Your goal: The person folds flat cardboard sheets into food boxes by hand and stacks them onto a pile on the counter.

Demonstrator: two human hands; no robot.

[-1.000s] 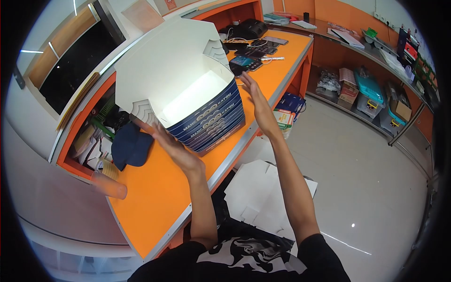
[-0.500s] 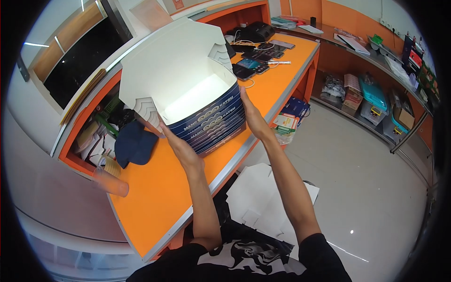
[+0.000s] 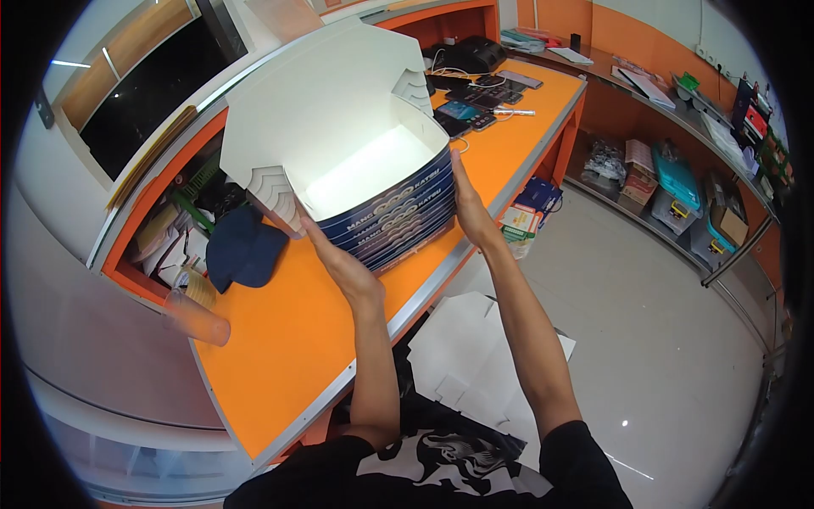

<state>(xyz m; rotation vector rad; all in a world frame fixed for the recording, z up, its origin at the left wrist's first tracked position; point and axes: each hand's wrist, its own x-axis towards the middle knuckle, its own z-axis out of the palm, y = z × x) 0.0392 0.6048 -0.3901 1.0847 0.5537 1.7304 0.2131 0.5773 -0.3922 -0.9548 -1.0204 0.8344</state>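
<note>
Between my two hands is a stack of nested paper food boxes, dark blue outside with "KATSU" lettering and white inside. Their lids stand raised at the far side. My left hand presses its palm and fingers against the near left corner. Along the right side, my right hand grips with its fingers partly hidden behind the stack. The boxes overlap the orange counter in this view. Below my forearms, flat white box blanks lie near my lap.
A dark blue cap and a clear plastic cup are on the counter's left. Several phones with cables lie at its far end. Metal shelves with bins stand at right, beyond the tiled floor.
The stack has shifted slightly to the right in view, with both hands still on its sides. The camera view has also moved a little.
</note>
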